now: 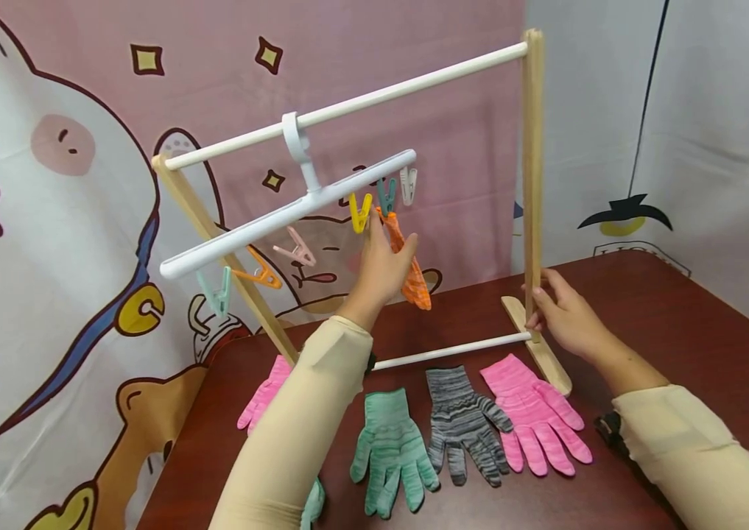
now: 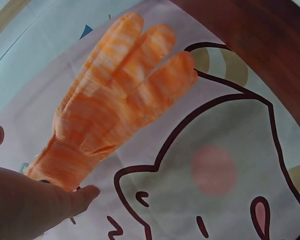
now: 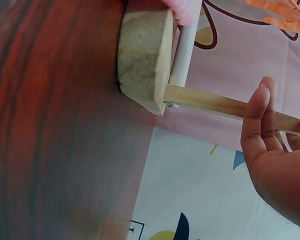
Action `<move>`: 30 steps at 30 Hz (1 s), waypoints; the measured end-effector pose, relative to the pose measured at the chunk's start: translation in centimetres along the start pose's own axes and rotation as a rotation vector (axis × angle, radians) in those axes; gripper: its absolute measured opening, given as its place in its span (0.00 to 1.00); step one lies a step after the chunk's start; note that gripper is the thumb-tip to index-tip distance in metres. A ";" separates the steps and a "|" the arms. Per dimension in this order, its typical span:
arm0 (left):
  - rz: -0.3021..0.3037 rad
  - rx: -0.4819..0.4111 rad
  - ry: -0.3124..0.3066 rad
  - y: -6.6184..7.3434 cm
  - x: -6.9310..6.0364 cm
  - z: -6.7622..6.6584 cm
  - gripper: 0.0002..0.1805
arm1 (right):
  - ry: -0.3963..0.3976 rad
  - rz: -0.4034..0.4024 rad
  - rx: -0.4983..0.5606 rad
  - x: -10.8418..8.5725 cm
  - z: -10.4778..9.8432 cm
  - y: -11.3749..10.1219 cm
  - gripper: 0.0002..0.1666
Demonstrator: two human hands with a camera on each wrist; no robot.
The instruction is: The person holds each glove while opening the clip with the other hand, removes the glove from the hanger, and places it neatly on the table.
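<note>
An orange knit glove (image 1: pixel 417 283) hangs, fingers down, below a teal clothespin (image 1: pixel 386 196) on a white clip hanger (image 1: pixel 255 227). At the glove's cuff, next to a yellow clothespin (image 1: pixel 359 213), is my left hand (image 1: pixel 384 269). Its thumb stands apart from the raised fingers; in the left wrist view one finger (image 2: pixel 87 196) lies by the cuff of the glove (image 2: pixel 115 90). My right hand (image 1: pixel 566 313) holds the rack's right wooden post (image 1: pixel 533 184) low down, with fingers on both sides of the post (image 3: pixel 215 101) in the right wrist view.
The hanger hooks over the rack's white top rod (image 1: pixel 414 85). Pink (image 1: pixel 301 246), orange (image 1: pixel 261 271), mint (image 1: pixel 218 294) and white (image 1: pixel 408 185) clothespins dangle from it. Green (image 1: pixel 390 449), grey (image 1: pixel 463 419) and pink (image 1: pixel 536 416) gloves lie on the table (image 1: pixel 646 324).
</note>
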State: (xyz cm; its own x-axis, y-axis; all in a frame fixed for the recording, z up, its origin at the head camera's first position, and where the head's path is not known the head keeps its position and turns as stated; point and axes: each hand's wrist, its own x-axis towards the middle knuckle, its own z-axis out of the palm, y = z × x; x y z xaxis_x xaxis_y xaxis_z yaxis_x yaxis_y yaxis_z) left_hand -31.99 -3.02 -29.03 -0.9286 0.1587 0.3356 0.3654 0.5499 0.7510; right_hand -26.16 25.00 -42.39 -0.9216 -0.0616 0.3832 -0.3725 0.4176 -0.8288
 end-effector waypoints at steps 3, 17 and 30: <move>-0.002 -0.057 0.029 0.4 0.7 0.4 0.50 | 0.000 -0.003 0.002 -0.1 0.1 0.0 0.23; 0.009 -0.349 0.140 1.9 2.6 1.2 0.46 | -0.002 0.005 0.011 0.2 0.0 0.2 0.25; 0.113 -0.280 0.278 3.2 2.4 1.7 0.25 | 0.006 -0.010 0.009 0.1 0.0 0.1 0.25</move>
State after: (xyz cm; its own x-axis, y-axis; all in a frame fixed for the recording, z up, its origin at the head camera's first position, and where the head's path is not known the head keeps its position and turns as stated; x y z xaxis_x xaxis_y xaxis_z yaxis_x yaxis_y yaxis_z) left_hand -33.14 0.57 -26.78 -0.8427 -0.0438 0.5367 0.5030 0.2917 0.8136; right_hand -26.30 25.09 -42.45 -0.9173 -0.0605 0.3936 -0.3824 0.4091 -0.8285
